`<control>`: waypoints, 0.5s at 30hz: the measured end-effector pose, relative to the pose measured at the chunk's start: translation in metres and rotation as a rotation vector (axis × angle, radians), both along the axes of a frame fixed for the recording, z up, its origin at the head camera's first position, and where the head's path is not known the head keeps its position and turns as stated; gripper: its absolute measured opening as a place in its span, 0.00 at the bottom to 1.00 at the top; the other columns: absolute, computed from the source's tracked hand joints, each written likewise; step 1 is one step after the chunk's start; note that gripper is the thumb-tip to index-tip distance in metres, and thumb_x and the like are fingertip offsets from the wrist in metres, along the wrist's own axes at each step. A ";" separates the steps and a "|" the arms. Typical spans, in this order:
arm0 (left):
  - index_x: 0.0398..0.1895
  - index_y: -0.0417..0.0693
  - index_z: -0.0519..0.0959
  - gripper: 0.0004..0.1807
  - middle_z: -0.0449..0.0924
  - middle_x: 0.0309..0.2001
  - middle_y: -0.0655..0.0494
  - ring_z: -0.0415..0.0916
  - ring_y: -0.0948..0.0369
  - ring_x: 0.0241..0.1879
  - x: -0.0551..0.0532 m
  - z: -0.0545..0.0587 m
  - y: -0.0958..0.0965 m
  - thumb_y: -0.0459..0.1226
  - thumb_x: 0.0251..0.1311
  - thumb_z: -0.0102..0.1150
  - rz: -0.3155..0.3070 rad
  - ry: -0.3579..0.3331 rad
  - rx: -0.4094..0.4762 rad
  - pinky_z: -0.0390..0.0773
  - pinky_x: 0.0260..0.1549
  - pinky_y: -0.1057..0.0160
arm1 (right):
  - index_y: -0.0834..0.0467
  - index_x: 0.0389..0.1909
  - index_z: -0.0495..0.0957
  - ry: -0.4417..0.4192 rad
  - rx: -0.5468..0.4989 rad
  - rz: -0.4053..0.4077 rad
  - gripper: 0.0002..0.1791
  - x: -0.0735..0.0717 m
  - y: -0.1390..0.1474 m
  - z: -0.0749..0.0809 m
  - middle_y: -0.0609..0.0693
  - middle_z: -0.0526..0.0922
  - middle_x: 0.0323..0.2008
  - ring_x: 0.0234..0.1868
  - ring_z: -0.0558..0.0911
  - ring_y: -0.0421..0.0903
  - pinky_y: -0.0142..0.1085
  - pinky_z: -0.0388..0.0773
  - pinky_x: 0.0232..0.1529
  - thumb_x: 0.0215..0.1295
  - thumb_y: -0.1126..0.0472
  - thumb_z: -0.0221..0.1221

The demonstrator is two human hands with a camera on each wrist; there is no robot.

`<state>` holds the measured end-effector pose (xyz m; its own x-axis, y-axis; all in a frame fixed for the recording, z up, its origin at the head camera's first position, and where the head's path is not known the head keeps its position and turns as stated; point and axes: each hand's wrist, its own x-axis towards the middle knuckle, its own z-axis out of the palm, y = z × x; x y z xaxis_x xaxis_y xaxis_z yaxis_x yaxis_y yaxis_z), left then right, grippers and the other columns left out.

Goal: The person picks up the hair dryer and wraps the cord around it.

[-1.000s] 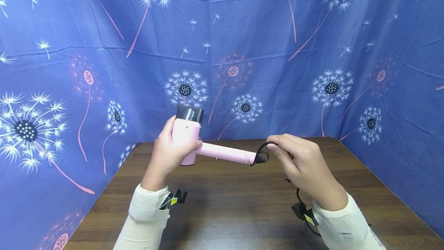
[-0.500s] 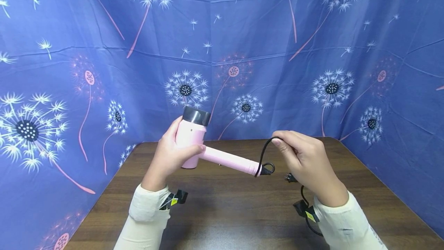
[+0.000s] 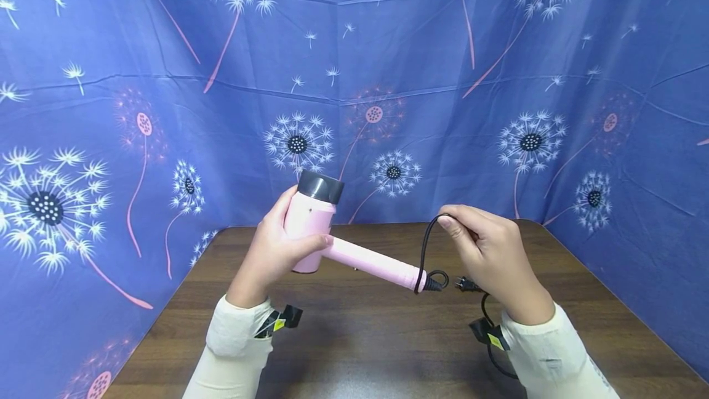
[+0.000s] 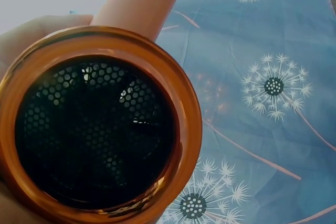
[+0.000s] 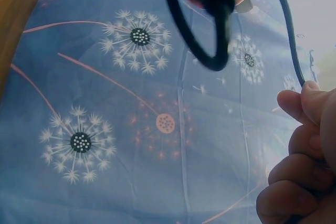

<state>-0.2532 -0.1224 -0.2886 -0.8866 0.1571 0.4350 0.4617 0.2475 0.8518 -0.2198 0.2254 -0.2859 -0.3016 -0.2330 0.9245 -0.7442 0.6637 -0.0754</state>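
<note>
A pink hair dryer (image 3: 307, 217) with a black nozzle (image 3: 321, 187) is held above the table; my left hand (image 3: 277, 239) grips it round the body, thumb across the front. Its handle (image 3: 376, 261) slants down to the right. From the handle's end a black cord (image 3: 425, 245) loops and rises to my right hand (image 3: 493, 251), which pinches it between thumb and forefinger. In the right wrist view the cord (image 5: 287, 24) runs into those fingertips. The left wrist view looks into the dryer's round rear grille (image 4: 100, 124). A two-pin plug (image 3: 467, 284) hangs below my right hand.
A dark brown wooden table (image 3: 354, 337) lies under both hands. Blue cloth (image 3: 354, 48) with dandelion prints hangs behind and at both sides. Further cord (image 3: 498, 367) hangs by the right wrist.
The dryer has shifted right and tilted, its handle end now lower. My right hand has risen slightly with the cord, whose span to the handle is longer. The plug has come into view.
</note>
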 end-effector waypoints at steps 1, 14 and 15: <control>0.73 0.76 0.65 0.52 0.80 0.51 0.51 0.83 0.48 0.43 0.000 0.000 0.000 0.42 0.44 0.84 -0.004 -0.001 0.004 0.87 0.33 0.50 | 0.54 0.41 0.87 -0.003 -0.001 -0.001 0.11 -0.001 0.000 0.000 0.41 0.83 0.31 0.24 0.67 0.33 0.25 0.66 0.30 0.62 0.71 0.68; 0.73 0.65 0.65 0.50 0.78 0.51 0.47 0.83 0.48 0.44 0.004 0.001 0.004 0.42 0.45 0.82 -0.046 -0.016 0.014 0.87 0.36 0.50 | 0.47 0.43 0.87 -0.138 -0.019 -0.089 0.07 -0.005 0.005 -0.004 0.37 0.70 0.21 0.20 0.63 0.34 0.25 0.61 0.24 0.70 0.63 0.65; 0.73 0.65 0.65 0.50 0.78 0.51 0.47 0.82 0.48 0.44 0.004 0.001 0.004 0.42 0.46 0.82 -0.048 -0.020 0.017 0.87 0.35 0.50 | 0.47 0.43 0.87 -0.144 -0.021 -0.094 0.07 -0.006 0.005 -0.005 0.37 0.70 0.20 0.19 0.63 0.34 0.25 0.61 0.24 0.70 0.62 0.65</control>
